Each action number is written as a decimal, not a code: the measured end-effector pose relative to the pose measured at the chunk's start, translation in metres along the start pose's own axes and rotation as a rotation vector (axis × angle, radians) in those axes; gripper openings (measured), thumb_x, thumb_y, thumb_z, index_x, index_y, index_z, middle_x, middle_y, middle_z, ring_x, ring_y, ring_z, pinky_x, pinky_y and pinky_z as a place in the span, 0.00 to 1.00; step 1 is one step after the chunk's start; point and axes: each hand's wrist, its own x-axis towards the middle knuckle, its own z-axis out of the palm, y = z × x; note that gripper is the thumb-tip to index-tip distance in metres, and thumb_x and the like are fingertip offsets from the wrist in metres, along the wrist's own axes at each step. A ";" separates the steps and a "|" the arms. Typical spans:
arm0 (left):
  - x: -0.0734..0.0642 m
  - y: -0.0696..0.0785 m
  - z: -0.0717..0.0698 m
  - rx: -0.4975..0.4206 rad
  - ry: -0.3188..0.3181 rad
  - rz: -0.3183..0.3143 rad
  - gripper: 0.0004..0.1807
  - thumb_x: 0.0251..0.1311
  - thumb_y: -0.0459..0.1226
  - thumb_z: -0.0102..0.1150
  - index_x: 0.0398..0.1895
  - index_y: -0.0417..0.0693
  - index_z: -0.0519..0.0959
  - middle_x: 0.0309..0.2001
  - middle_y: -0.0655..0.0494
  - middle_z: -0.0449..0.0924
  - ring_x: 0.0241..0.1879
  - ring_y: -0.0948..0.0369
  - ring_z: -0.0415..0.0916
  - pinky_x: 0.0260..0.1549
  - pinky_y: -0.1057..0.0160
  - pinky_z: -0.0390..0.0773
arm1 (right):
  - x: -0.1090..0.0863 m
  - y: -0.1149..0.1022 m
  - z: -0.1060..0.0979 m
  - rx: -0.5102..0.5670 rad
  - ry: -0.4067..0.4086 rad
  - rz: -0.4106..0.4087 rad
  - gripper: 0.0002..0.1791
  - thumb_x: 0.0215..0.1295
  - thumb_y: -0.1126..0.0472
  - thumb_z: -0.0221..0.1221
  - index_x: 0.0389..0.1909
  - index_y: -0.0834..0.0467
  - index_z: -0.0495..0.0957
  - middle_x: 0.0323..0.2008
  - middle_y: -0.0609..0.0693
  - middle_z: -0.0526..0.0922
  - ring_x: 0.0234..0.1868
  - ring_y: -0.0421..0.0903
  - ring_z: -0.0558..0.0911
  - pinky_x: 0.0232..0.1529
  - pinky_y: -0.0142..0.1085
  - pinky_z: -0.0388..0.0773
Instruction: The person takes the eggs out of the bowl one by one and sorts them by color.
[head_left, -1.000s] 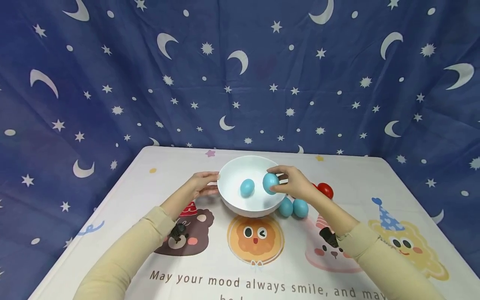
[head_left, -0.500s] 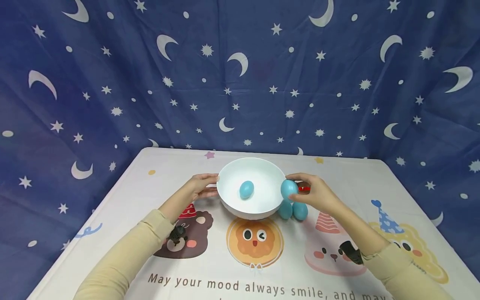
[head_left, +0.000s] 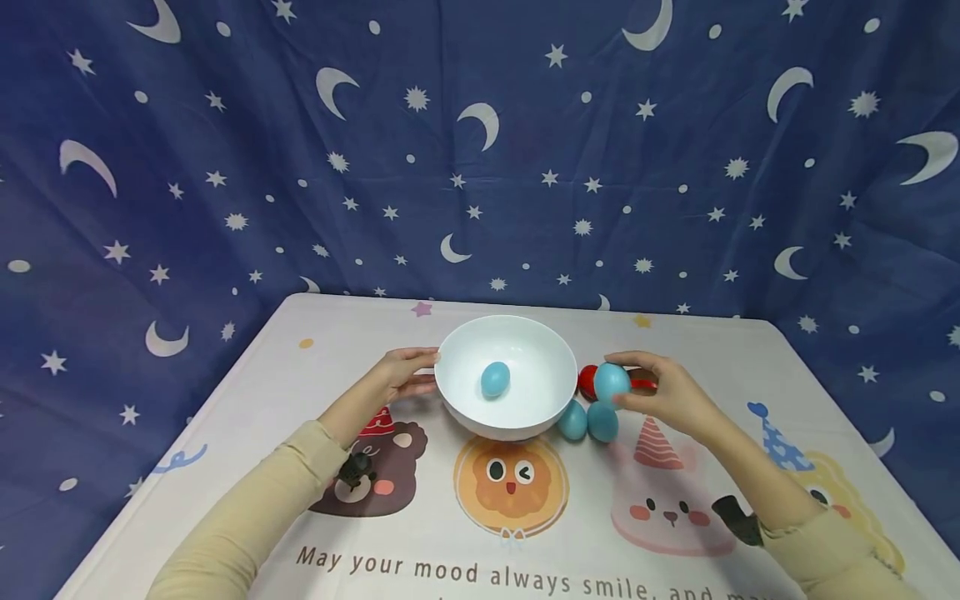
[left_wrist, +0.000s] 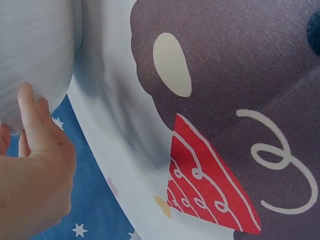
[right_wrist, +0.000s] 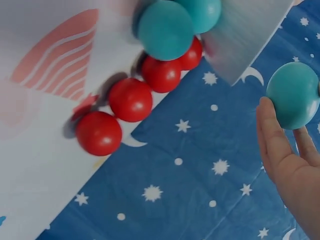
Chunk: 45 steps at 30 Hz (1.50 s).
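Observation:
A white bowl (head_left: 507, 416) stands on the table, one blue egg (head_left: 495, 379) lying inside. My left hand (head_left: 401, 373) rests against the bowl's left side; in the left wrist view its extended fingers (left_wrist: 34, 122) touch the outer wall. To the right of the bowl, my right hand (head_left: 670, 396) pinches another blue egg (head_left: 611, 383) between thumb and fingers. Two more blue eggs (head_left: 573, 421) lie side by side at the bowl's lower right. Behind the held egg shows a red egg (head_left: 588, 381); the right wrist view reveals several red eggs (right_wrist: 130, 99) in a row.
A white tablecloth (head_left: 345, 321) printed with cartoon figures and lettering covers the table. Beyond its back edge hangs a dark blue curtain (head_left: 525, 142) with moons and stars.
My right hand has carried its blue egg from over the bowl's inside to the right, past the rim, above the other eggs. The left hand has stayed at the bowl.

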 end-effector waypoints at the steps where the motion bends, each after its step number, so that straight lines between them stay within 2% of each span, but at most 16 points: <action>1: 0.000 0.000 0.000 0.002 0.002 0.000 0.25 0.65 0.37 0.55 0.66 0.46 0.67 0.63 0.41 0.67 0.31 0.63 0.80 0.42 0.65 0.87 | -0.001 0.001 -0.001 -0.007 0.003 0.003 0.29 0.55 0.66 0.65 0.59 0.65 0.70 0.57 0.65 0.74 0.54 0.63 0.76 0.49 0.45 0.85; 10: -0.001 0.000 -0.001 0.013 0.005 0.015 0.25 0.66 0.37 0.54 0.66 0.45 0.67 0.64 0.40 0.66 0.31 0.62 0.80 0.45 0.62 0.85 | -0.009 0.021 -0.006 -0.047 0.024 0.010 0.29 0.54 0.68 0.65 0.58 0.68 0.70 0.54 0.68 0.75 0.51 0.64 0.77 0.45 0.44 0.87; 19: -0.002 0.001 -0.001 0.014 0.005 0.005 0.25 0.66 0.37 0.54 0.66 0.45 0.67 0.63 0.41 0.68 0.29 0.64 0.80 0.42 0.64 0.86 | -0.012 0.040 -0.006 -0.096 0.018 0.010 0.27 0.52 0.68 0.66 0.55 0.70 0.72 0.51 0.69 0.75 0.46 0.61 0.79 0.40 0.42 0.88; 25: -0.002 0.003 -0.001 0.009 0.009 -0.002 0.25 0.65 0.37 0.56 0.65 0.46 0.68 0.51 0.46 0.75 0.29 0.64 0.81 0.37 0.67 0.87 | -0.011 0.049 -0.002 -0.117 0.006 0.027 0.27 0.52 0.68 0.66 0.54 0.69 0.73 0.51 0.70 0.74 0.47 0.65 0.78 0.41 0.46 0.88; 29: -0.001 0.003 -0.001 0.009 0.004 -0.006 0.25 0.65 0.37 0.56 0.65 0.46 0.68 0.46 0.49 0.76 0.29 0.64 0.81 0.38 0.67 0.87 | -0.010 0.057 0.002 -0.130 -0.006 0.036 0.27 0.51 0.69 0.65 0.55 0.68 0.73 0.52 0.72 0.73 0.48 0.68 0.78 0.41 0.49 0.87; 37: 0.001 0.002 -0.002 0.014 0.001 -0.003 0.25 0.65 0.37 0.56 0.65 0.45 0.67 0.52 0.46 0.74 0.30 0.63 0.81 0.39 0.66 0.87 | -0.010 0.067 0.011 -0.149 -0.020 0.039 0.27 0.51 0.68 0.67 0.54 0.70 0.73 0.51 0.71 0.74 0.48 0.67 0.78 0.42 0.49 0.87; 45: 0.002 0.002 -0.001 0.003 -0.001 -0.011 0.25 0.64 0.37 0.56 0.65 0.45 0.68 0.51 0.47 0.74 0.29 0.63 0.81 0.38 0.66 0.87 | -0.007 0.077 0.018 -0.184 -0.021 0.048 0.26 0.50 0.70 0.67 0.52 0.70 0.74 0.48 0.70 0.76 0.47 0.66 0.79 0.43 0.50 0.86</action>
